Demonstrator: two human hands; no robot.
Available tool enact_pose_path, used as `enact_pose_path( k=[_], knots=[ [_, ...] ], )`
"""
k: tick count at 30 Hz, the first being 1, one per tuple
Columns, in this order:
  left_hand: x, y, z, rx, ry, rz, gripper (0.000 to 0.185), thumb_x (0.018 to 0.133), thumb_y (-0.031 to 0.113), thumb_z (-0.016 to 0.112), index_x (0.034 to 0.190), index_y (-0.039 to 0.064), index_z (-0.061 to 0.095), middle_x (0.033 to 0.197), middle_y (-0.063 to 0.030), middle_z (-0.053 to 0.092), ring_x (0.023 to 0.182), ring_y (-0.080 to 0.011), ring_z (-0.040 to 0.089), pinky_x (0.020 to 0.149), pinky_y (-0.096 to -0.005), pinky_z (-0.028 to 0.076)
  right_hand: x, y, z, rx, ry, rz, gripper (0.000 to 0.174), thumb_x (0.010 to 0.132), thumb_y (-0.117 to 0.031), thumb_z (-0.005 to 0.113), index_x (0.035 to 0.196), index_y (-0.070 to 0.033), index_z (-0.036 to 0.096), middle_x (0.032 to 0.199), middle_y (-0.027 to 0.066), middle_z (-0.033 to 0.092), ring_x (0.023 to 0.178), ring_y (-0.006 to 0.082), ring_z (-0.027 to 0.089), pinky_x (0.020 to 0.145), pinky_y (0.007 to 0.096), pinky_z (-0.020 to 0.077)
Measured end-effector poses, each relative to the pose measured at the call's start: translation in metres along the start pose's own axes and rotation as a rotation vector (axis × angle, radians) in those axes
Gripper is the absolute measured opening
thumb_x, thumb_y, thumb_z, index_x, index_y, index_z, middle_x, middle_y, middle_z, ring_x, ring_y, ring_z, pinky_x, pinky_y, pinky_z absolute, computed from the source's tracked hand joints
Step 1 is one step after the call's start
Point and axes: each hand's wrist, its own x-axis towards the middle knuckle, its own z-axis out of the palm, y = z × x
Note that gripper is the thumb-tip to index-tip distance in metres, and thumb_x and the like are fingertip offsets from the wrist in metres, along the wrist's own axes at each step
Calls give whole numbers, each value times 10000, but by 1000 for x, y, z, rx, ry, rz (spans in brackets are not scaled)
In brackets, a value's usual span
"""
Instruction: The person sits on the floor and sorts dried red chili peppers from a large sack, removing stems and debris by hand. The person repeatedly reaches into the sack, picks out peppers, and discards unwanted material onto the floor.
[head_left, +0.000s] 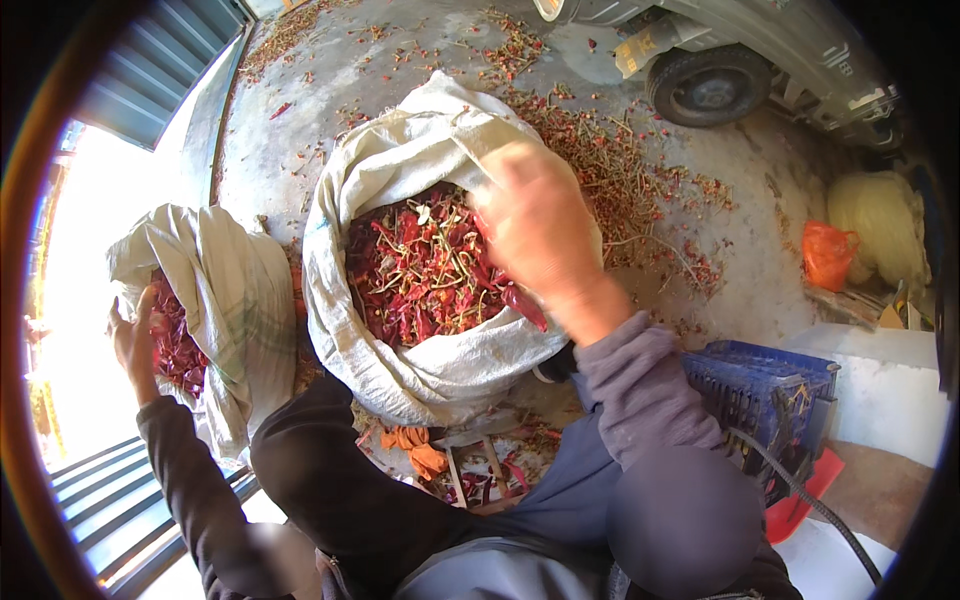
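A large white woven sack (450, 382) with a rolled rim stands before me, holding broken dried red chili peppers (427, 277) mixed with stems. My right hand (525, 217), blurred, is over the sack's right inner side. Its fingers are curled, but whether they hold anything cannot be told. A dried red chili pepper (525, 306) shows just below that hand. At the left, a second white woven sack (251, 322) lies open toward the left with dried red chilies (176, 341) inside. My left hand (135, 337) reaches to its opening, fingers apart, touching or close to those chilies.
Stems and chili bits (622, 180) litter the concrete floor. A parked vehicle's wheel (709, 86) is at the upper right. On the right are a blue plastic crate (757, 375) and an orange plastic bag (829, 255). An orange cloth (426, 457) lies between my legs. A corrugated metal door (169, 67) stands upper left.
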Motion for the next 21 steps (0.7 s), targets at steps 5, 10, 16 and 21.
enact_pose_path(
  k=[5, 10, 16, 21],
  knots=[
    [-137, 62, 102, -609, -671, -155, 688, 916, 418, 743, 1434, 30, 509, 1298, -206, 618, 1091, -269, 639, 952, -403, 512, -85, -106, 73, 166, -499, -133, 259, 866, -206, 694, 1030, -16, 631, 965, 124, 652, 898, 274, 653, 755, 385, 523],
    [-242, 58, 203, -393, -893, -273, 795, 797, 286, 828, 1382, -86, 438, 1324, -252, 575, 1182, -369, 615, 987, -446, 510, -144, -135, 89, 312, -906, -261, 121, 772, -52, 635, 880, -7, 667, 781, 162, 718, 788, 347, 731, 690, 449, 564],
    [-235, 54, 193, -1103, -802, -866, 201, 889, 58, 569, 1050, -37, 644, 832, -120, 657, 696, -283, 632, 640, -443, 538, -149, -174, 71, 783, -960, 14, 164, 824, -91, 632, 946, 16, 657, 884, 280, 699, 884, 455, 701, 813, 512, 558],
    [-196, 76, 97, -1490, -802, -737, 282, 1007, 201, 494, 1131, 3, 652, 987, -115, 714, 816, -222, 692, 736, -367, 579, -138, -181, 61, 1120, -898, 299, 285, 879, -255, 678, 979, 12, 660, 921, 267, 700, 940, 436, 689, 838, 497, 527]
  ],
)
